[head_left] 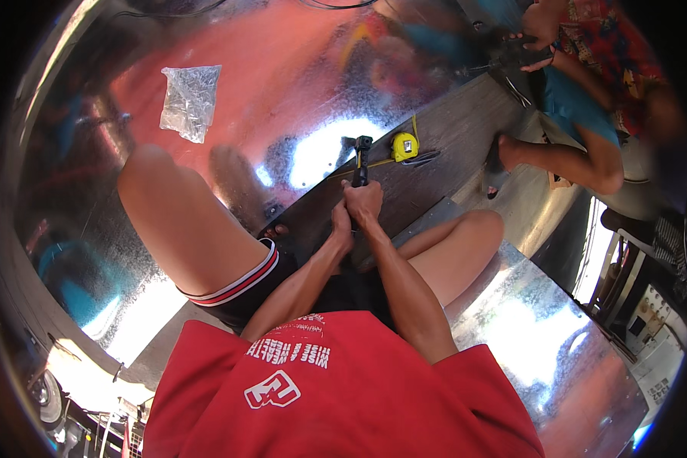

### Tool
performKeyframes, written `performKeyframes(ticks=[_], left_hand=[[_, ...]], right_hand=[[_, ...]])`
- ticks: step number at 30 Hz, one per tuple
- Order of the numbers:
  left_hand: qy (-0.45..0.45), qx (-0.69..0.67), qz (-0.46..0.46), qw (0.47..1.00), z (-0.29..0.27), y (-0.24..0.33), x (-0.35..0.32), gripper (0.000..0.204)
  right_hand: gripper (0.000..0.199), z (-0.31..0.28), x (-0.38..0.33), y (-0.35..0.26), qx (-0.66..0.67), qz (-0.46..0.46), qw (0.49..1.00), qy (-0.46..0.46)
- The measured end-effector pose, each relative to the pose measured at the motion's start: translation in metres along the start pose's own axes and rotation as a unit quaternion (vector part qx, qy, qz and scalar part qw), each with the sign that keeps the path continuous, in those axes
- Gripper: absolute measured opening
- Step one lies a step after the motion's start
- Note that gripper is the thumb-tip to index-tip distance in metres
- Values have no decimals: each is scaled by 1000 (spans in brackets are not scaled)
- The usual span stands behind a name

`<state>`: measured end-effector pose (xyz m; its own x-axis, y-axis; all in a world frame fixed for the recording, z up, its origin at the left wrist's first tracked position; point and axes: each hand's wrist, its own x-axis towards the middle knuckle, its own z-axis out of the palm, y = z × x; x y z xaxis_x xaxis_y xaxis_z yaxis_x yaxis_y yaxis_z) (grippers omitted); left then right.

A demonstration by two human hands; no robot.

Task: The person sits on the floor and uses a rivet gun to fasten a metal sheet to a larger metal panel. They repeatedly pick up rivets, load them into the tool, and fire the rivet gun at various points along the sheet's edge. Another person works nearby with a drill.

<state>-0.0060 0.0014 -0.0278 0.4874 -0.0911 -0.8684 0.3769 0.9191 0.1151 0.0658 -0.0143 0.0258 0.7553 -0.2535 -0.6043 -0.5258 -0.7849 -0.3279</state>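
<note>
In front of me my right hand (365, 202) is closed round the black handle of a small action camera (362, 143), which stands up above my fingers. My left hand (342, 221) presses against it from the left, fingers curled about the lower part of the handle, mostly hidden. Just right of the camera, a yellow tape measure (405, 146) lies on a dark board (404, 183) with some of its blade drawn out. Beside the tape measure is a dark, slim hand tool (421, 159) whose kind I cannot make out.
Shiny sheet metal (275, 99) spreads under and around me. A clear plastic bag (189, 103) lies on it at far left. At right sits another person (588, 99), hands on a black object (511, 55), a sandalled foot (496, 164) near the board.
</note>
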Motion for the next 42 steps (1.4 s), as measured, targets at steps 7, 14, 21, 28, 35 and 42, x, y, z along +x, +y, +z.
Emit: performKeyframes(ticks=[7,14,21,28,35,42], left_hand=[[-25,13,-5,1000,0,-4,6,42],[-16,-64,-5,998,-1,0,-2,40],[-6,-43,-8,999,5,1,-3,37],[-2,-34,13,999,9,0,-2,35],[-36,-30,-28,999,0,1,-3,38],[-5,1,16,1000,11,1,1,39]], right_hand=[[53,-60,18,-23,85,-38,982,-166],[37,-2,-9,-12,-13,8,999,44],[52,-43,11,-13,62,-5,991,-120],[54,-45,-2,-33,-24,-20,996,-78],[49,-29,-4,-16,-26,-25,998,-47],[54,-65,16,-31,-4,-65,989,-135]])
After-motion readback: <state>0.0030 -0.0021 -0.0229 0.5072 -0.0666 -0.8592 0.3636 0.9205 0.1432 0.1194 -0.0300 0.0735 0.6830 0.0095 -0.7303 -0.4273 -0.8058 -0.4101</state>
